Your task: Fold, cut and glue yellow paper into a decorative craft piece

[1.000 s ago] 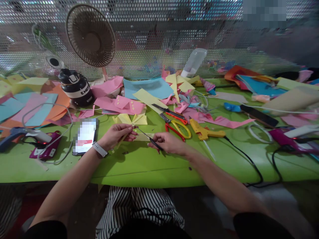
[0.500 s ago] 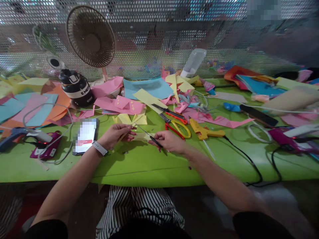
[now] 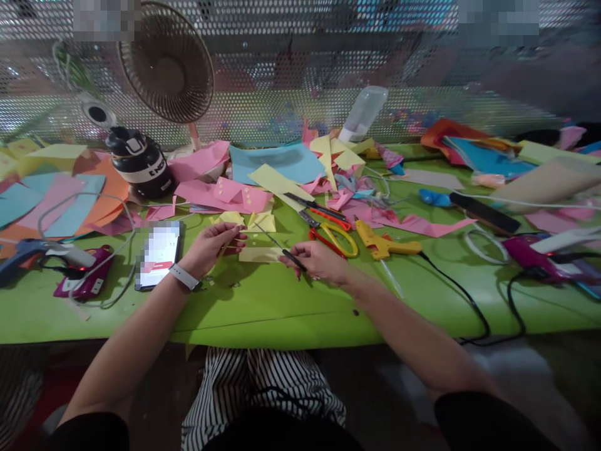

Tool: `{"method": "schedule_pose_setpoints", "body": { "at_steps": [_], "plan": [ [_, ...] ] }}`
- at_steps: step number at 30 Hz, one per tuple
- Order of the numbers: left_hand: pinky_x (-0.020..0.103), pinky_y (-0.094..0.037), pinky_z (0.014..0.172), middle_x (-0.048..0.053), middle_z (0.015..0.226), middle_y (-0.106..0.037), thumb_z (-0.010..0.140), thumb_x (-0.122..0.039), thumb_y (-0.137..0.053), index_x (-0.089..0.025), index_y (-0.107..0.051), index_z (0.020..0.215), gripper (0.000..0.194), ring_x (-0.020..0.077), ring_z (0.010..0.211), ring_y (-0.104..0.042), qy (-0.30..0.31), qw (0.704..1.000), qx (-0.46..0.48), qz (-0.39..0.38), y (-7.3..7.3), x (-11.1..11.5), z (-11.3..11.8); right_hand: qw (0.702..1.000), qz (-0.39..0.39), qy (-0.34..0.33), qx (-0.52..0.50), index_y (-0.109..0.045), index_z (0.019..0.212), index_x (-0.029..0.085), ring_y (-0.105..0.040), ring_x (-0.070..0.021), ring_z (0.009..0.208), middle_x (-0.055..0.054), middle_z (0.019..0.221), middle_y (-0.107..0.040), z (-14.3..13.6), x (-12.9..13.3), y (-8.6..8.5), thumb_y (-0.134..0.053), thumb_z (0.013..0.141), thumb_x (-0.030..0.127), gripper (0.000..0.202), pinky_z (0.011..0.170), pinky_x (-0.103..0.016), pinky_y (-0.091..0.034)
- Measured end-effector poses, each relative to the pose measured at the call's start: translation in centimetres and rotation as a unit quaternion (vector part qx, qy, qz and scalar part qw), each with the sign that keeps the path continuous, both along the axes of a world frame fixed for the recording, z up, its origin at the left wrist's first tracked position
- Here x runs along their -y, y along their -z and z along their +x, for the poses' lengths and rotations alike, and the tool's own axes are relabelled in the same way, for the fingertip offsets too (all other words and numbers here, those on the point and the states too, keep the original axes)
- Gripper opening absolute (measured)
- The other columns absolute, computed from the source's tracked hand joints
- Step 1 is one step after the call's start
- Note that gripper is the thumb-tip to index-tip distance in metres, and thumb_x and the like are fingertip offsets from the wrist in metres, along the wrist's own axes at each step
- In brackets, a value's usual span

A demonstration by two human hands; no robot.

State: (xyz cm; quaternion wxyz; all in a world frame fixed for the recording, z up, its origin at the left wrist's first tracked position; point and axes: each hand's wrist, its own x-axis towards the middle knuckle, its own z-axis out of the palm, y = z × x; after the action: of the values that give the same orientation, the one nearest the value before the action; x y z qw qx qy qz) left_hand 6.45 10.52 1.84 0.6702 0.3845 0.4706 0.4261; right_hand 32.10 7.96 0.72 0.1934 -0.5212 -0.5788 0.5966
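My right hand (image 3: 315, 262) is closed on the black handle of a thin pointed tool (image 3: 295, 260). Its slim metal shaft points up and left, its tip near the fingers of my left hand (image 3: 216, 245). Those left fingers are pinched on a narrow pale yellow strip, which hangs below them. A flat yellow strip (image 3: 260, 255) lies on the green table between both hands. Small yellow folded pieces (image 3: 263, 223) sit just behind. Beyond my right hand are scissors with yellow handles (image 3: 342, 240) and a pair with red handles (image 3: 331, 217).
A phone (image 3: 159, 255) lies left of my left hand. On the right is a yellow glue gun (image 3: 382, 244) with a black cable. Behind stand a black bottle (image 3: 141, 164), a fan (image 3: 166, 66) and coloured paper (image 3: 277, 164). Power strips (image 3: 87, 279) lie on both sides.
My left hand has moved slightly left, away from the tool's tip. More of the flat yellow strip shows between the hands. The whole view has shifted slightly.
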Motion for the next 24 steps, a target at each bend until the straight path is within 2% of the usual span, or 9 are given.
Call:
{"method": "schedule_pose_setpoints", "body": {
  "at_steps": [4,10,16,24],
  "plan": [
    [0.016,-0.055,0.058,0.002,0.076,-0.074,0.088,-0.023,-0.075,-0.013,-0.069,0.087,0.012,0.007,0.059,-0.067,-0.014,1.0,0.005,0.01,-0.08,0.06,-0.02,1.0,-0.006,-0.014,-0.005,-0.06,0.077,0.018,-0.037,-0.0055,0.041,0.0,0.059,-0.063,0.12,-0.05,0.03,-0.08,0.067,0.068,0.055,0.04,-0.025,-0.023],
    [0.016,-0.055,0.057,0.003,0.076,-0.075,0.087,-0.022,-0.075,-0.012,-0.07,0.092,0.011,0.0068,0.058,-0.067,0.017,1.0,-0.004,0.006,0.31,0.2,0.17,0.999,-0.013,-0.051,-0.006,-0.061,0.081,0.016,-0.043,-0.0068,0.044,-0.002,0.063,-0.064,-0.05,0.09,0.0,-0.08,0.065,0.069,0.059,0.041,-0.024,-0.028],
    [0.018,-0.058,0.06,0.004,0.075,-0.076,0.089,-0.017,-0.072,-0.011,-0.072,0.093,0.007,0.008,0.059,-0.069,0.027,1.0,-0.01,0.003,0.36,0.35,0.34,0.999,0.019,-0.028,-0.025,-0.059,0.081,0.017,-0.047,-0.0082,0.047,0.0,0.062,-0.062,-0.2,0.39,-0.09,-0.08,0.064,0.07,0.059,0.041,-0.024,-0.031],
    [0.019,-0.059,0.062,0.004,0.076,-0.076,0.089,-0.016,-0.072,-0.011,-0.073,0.094,0.007,0.0081,0.058,-0.069,0.039,0.999,0.004,0.008,0.47,0.6,0.4,0.999,0.01,-0.032,-0.022,-0.057,0.077,0.019,-0.053,-0.0112,0.055,0.0,0.063,-0.06,-0.54,0.62,-0.57,-0.084,0.063,0.062,0.053,0.046,-0.026,-0.037]
  ]
}}
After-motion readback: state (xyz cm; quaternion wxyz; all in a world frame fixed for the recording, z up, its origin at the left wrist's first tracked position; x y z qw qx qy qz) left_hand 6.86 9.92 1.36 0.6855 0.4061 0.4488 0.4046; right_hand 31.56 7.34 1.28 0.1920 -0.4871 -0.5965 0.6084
